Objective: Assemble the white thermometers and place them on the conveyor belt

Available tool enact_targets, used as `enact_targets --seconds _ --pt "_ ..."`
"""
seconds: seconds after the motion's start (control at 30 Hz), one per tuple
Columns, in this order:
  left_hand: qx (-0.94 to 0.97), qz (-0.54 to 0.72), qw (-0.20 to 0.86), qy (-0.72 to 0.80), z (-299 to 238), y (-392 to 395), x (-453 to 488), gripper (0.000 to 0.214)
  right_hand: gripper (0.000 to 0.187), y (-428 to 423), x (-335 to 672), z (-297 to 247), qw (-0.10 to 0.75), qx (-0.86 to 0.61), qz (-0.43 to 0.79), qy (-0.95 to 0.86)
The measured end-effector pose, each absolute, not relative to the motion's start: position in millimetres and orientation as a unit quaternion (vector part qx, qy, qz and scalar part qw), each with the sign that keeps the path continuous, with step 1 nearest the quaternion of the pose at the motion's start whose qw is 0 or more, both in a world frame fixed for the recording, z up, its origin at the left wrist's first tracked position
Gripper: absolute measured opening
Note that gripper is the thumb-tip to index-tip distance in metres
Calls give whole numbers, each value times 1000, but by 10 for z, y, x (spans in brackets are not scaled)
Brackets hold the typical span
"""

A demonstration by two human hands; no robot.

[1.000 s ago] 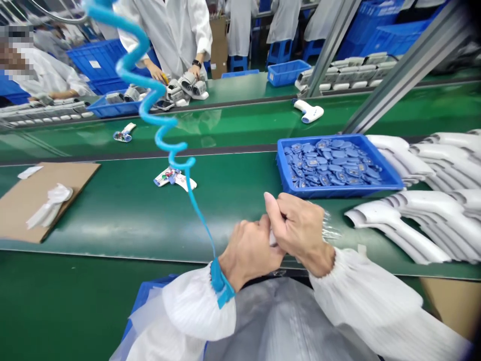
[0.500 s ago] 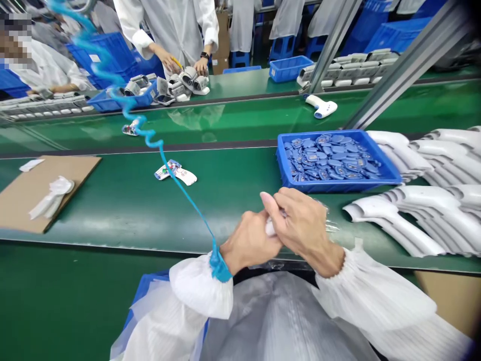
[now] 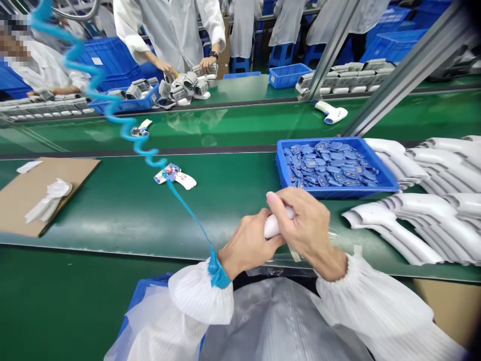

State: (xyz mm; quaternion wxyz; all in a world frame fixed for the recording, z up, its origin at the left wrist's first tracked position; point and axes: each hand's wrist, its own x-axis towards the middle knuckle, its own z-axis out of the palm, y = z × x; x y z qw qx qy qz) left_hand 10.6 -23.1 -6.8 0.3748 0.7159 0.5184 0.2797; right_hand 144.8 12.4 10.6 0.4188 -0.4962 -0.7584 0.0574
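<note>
Your left hand (image 3: 248, 245) and right hand (image 3: 306, 228) grip a white plastic part (image 3: 273, 225) between curled fingers; a blue tray (image 3: 334, 192) of small blue parts (image 3: 325, 168) sits just beyond; white plastic housings (image 3: 398, 225) lie stacked to your right.

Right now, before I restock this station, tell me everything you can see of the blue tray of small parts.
The blue tray is a shallow, rectangular plastic tray lying flat on the green conveyor belt. It holds many small blue moulded parts, loosely piled, most with a shiny printed centre. White plastic housings lie close along its right end. The person's right hand is just in front of its near wall; whether they touch cannot be told.
</note>
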Motion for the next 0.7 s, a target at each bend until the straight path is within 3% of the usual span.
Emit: enact_targets --seconds 0.17,0.37,0.47,0.57,0.7 --pt "720 236 279 589 -137 -293 253 34 51 106 1327 3 447 -493 30 -746" --pt "683 262 283 620 53 -293 -177 17 50 484 1681 306 306 -543 152 -767" --pt "682 264 176 659 144 -209 -511 23 29 879 2000 355 220 -592 80 -771" --pt "714 177 35 676 121 -78 -622 32 23 1169 2163 212 118 -604 20 -788" --pt "727 43 -82 681 58 132 -544 15 23 1273 2184 50 133 -603 18 -787"
